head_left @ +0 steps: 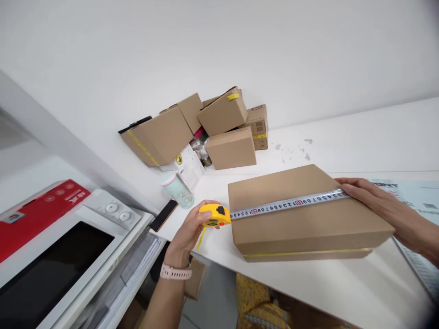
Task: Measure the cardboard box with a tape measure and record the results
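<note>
A closed brown cardboard box (274, 233) lies on the white table in front of me. My left hand (197, 221) grips the yellow case of a tape measure (215, 214) just off the box's left edge. From the case the silver blade (281, 205) stretches across the top of the box to its right edge. There my right hand (363, 194) presses the blade's end against the box, the fingers partly hidden behind it. A strip of yellow tape runs along the box's near side.
Several cardboard boxes (230, 148) are stacked by the wall at the back. A pale green tumbler (179, 191) and a black flat object (164, 214) stand left of my left hand. A microwave (58, 256) with a red box (41, 212) on it fills the left side. Printed sheets (418, 201) lie right.
</note>
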### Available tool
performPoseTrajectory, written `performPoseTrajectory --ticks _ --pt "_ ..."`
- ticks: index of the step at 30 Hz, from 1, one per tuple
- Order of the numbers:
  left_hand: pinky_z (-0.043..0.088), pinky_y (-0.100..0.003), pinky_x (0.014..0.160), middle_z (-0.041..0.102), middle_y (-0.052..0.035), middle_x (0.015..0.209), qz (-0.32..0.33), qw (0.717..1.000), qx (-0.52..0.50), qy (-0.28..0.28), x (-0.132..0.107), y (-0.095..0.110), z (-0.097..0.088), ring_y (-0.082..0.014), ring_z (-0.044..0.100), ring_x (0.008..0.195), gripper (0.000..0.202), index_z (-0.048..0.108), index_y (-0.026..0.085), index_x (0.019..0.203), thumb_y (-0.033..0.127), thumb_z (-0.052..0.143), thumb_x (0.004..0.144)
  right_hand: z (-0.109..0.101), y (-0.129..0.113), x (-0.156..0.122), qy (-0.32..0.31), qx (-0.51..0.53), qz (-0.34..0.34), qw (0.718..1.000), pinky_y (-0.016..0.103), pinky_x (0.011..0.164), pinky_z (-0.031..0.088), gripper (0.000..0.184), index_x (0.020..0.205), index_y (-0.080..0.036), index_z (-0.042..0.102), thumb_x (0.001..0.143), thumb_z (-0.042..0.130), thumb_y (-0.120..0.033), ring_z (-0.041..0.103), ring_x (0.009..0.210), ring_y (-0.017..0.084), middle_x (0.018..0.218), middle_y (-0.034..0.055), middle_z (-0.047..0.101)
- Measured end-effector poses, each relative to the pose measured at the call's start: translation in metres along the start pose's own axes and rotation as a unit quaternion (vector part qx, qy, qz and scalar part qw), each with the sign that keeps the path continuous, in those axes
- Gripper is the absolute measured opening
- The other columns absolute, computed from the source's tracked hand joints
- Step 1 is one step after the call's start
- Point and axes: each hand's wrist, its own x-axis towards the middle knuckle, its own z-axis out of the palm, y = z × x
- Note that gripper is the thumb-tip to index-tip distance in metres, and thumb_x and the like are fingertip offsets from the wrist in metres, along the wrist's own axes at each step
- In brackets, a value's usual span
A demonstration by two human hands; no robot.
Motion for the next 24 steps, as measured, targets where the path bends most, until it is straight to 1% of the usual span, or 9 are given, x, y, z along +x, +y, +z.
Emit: performPoseTrajectory --ticks 4,6,8,11,14,18,21,24 --pt "0.053 -0.03 0.068 0.076 -0.0113 0.099 -0.01 0.999 0.004 -0.031 0.016 0.005 -0.01 -0.0243 0.071 0.084 0.039 0.074 0.016 0.107 0.041 0.076 0.076 0.004 0.001 -0.01 0.032 -0.018 0.033 0.999 0.041 0.069 0.055 0.051 0.114 -0.034 0.065 0.082 0.053 -0.071 0.069 0.107 0.036 0.131 0.0078 0.071" --pt "0.053 -0.029 0.068 0.077 -0.0113 0.099 -0.014 0.999 0.008 -0.045 0.026 0.008 -0.014 -0.0237 0.071 0.082 0.04 0.074 0.015 0.107 0.04 0.076 0.076 0.006 0.001 -0.016 0.044 -0.02 0.048 0.998 0.046 0.07 0.055 0.051 0.116 -0.035 0.064 0.082 0.053 -0.071 0.069 0.106 0.038 0.134 0.0102 0.069" --pt "0.053 -0.029 0.068 0.077 -0.0112 0.098 -0.016 0.998 0.013 -0.058 0.035 0.01 -0.018 -0.0242 0.071 0.082 0.041 0.075 0.015 0.106 0.041 0.077 0.074 0.007 0.002 -0.019 0.06 -0.02 0.053 0.997 0.048 0.072 0.055 0.049 0.115 -0.036 0.063 0.082 0.053 -0.071 0.068 0.108 0.039 0.137 0.0103 0.067" --pt "0.052 -0.029 0.068 0.077 -0.0114 0.098 -0.019 0.997 0.022 -0.074 0.045 0.013 -0.024 -0.0247 0.072 0.082 0.041 0.074 0.015 0.107 0.04 0.077 0.075 0.009 0.005 -0.02 0.07 -0.03 0.054 0.996 0.049 0.075 0.055 0.046 0.113 -0.039 0.062 0.083 0.052 -0.073 0.067 0.113 0.038 0.139 0.0078 0.066" --pt "0.052 -0.029 0.068 0.077 -0.0119 0.101 -0.018 0.996 0.027 -0.085 0.055 0.014 -0.03 -0.0241 0.071 0.081 0.04 0.074 0.015 0.11 0.039 0.076 0.077 0.009 0.012 -0.017 0.071 -0.046 0.055 0.995 0.049 0.08 0.054 0.048 0.115 -0.042 0.06 0.084 0.049 -0.077 0.065 0.119 0.038 0.138 0.0065 0.066" --pt "0.052 -0.029 0.068 0.076 -0.0115 0.099 -0.012 0.995 0.021 -0.093 0.069 0.012 -0.033 -0.0235 0.071 0.083 0.038 0.073 0.015 0.104 0.04 0.077 0.075 0.008 0.022 -0.014 0.071 -0.053 0.055 0.995 0.05 0.083 0.053 0.049 0.114 -0.045 0.06 0.084 0.048 -0.082 0.063 0.122 0.037 0.134 0.0057 0.067" --pt "0.053 -0.03 0.066 0.075 -0.0094 0.095 -0.016 0.995 0.018 -0.1 0.078 0.01 -0.035 -0.0209 0.069 0.08 0.038 0.071 0.016 0.102 0.043 0.077 0.076 0.008 0.025 -0.014 0.074 -0.055 0.049 0.995 0.051 0.084 0.053 0.046 0.114 -0.047 0.061 0.085 0.049 -0.081 0.062 0.123 0.038 0.133 0.0058 0.067" --pt "0.053 -0.032 0.066 0.075 -0.0081 0.096 -0.022 0.995 0.019 -0.1 0.082 0.009 -0.035 -0.0201 0.069 0.08 0.04 0.071 0.016 0.102 0.045 0.077 0.076 0.007 0.025 -0.015 0.077 -0.063 0.037 0.994 0.051 0.082 0.054 0.043 0.113 -0.048 0.062 0.086 0.048 -0.079 0.062 0.125 0.038 0.135 0.0057 0.067"
